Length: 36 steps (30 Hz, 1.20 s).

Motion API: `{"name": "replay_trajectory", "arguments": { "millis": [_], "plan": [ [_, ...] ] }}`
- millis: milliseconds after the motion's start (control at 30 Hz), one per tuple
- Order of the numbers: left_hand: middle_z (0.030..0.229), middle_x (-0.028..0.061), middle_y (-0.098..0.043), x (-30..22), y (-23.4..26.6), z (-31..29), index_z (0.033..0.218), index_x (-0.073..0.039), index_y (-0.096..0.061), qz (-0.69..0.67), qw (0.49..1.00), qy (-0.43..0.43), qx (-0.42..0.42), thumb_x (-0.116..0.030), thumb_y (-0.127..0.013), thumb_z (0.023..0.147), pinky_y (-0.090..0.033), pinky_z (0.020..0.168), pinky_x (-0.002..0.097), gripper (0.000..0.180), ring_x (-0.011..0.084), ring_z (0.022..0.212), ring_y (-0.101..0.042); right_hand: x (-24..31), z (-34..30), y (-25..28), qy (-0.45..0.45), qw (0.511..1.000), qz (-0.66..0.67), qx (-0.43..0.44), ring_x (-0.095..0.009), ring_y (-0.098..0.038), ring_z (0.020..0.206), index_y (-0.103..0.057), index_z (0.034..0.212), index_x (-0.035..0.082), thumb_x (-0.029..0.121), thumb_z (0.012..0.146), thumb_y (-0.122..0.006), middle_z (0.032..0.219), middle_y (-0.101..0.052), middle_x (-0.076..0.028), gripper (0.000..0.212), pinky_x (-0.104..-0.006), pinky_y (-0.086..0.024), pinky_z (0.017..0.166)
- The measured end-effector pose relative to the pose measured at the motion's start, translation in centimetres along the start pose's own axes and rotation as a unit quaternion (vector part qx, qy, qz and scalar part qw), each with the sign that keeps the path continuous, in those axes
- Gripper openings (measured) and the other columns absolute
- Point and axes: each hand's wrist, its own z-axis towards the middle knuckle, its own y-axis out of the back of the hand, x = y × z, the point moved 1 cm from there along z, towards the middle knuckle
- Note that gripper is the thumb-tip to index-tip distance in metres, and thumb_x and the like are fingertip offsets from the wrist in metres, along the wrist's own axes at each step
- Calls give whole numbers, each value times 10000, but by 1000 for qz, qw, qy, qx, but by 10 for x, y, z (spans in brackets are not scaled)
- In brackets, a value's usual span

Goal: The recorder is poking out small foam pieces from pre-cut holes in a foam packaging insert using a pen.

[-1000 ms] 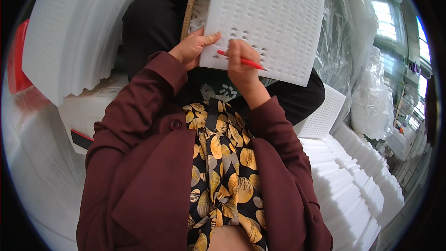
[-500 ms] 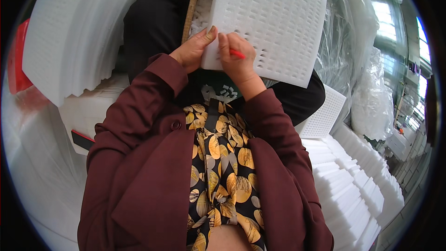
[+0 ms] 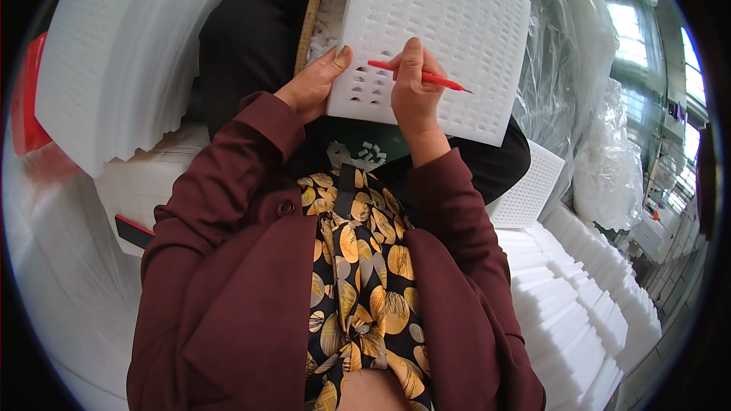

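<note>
- Far left on my feed: a red tub [image 3: 30, 103] beside a stack of white foam sheets [image 3: 114, 53], which lean and fan out.
- Pale box [image 3: 145, 175] below that stack, black-and-red strip [image 3: 135, 230] by its near end.
- Left hand [image 3: 308, 90] at the left edge of the perforated foam sheet [image 3: 442, 19]. Thumb lies along the edge; other fingers mostly hidden, so I can't tell how tightly they curl. Looks like a steadying hold.
- Foam sheet sits in front of the torso, slightly turned, over a brown-edged box [image 3: 311, 27] with white bits inside. Dark holes [image 3: 368, 85] show near its lower left corner; most slots look pale.
- Right hand [image 3: 415, 97]: thumb and fingers closed round a red pen-like tool [image 3: 448, 82], dark tip pointing right over the sheet. Tip contact: can't tell.
- Handling, my judgement: keep the left thumb clear of the tip, hold the sheet firm, work row by row, steer within slot outlines so the foam doesn't tear.
- Right: clear plastic wrap [image 3: 544, 68], a perforated white block [image 3: 533, 179], more white stacks [image 3: 560, 312].
- Writing: faint marks on the pale box, unreadable. I make out no brand or label.
</note>
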Motion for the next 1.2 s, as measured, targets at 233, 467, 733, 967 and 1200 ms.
{"name": "replay_trajectory", "arguments": {
  "millis": [233, 467, 733, 967, 1200],
  "plan": [
    [1063, 65, -597, 1, 2, 1, 1254, -107, -426, 4, 1000, 3, 11, -375, -480, 937, -513, 727, 266, 418, 135, 864, -603, 0, 9, 0, 5, 1000, -16, 4, -107, -397, 518, -504, 614, 31, 115, 911, -495, 563, -494, -15, 309, -249, -361, 496],
    [1054, 74, -602, -2, -4, 0, 1253, -91, -426, 7, 1000, -2, 11, -355, -483, 940, -515, 733, 266, 414, 139, 857, -608, 3, 19, 2, -20, 999, 14, -48, -115, -388, 508, -493, 590, 31, 120, 909, -502, 555, -481, -11, 331, -249, -358, 493],
    [1065, 119, -594, -3, 0, -1, 1200, -47, -462, 29, 999, -14, -33, -215, -537, 906, -506, 778, 292, 347, 191, 882, -608, -1, 21, 19, -43, 996, 53, -61, -107, -373, 512, -487, 559, 53, 254, 942, -467, 524, -427, -4, 433, -246, -330, 494],
    [1022, 150, -602, -6, -6, 0, 1188, -36, -479, 51, 997, 7, -60, -95, -624, 818, -522, 751, 312, 402, 218, 835, -619, -1, 9, 47, -113, 980, 103, -125, -96, -382, 520, -501, 559, 51, 282, 955, -452, 527, -436, -9, 461, -212, -329, 513],
    [1014, 171, -600, -3, -13, 0, 1170, -7, -478, 136, 984, -55, -98, -82, -648, 797, -519, 749, 318, 417, 228, 836, -616, -3, 7, 62, -66, 988, 38, -136, -95, -378, 515, -499, 568, 38, 280, 955, -456, 527, -439, -7, 459, -220, -332, 511]
  ]
}}
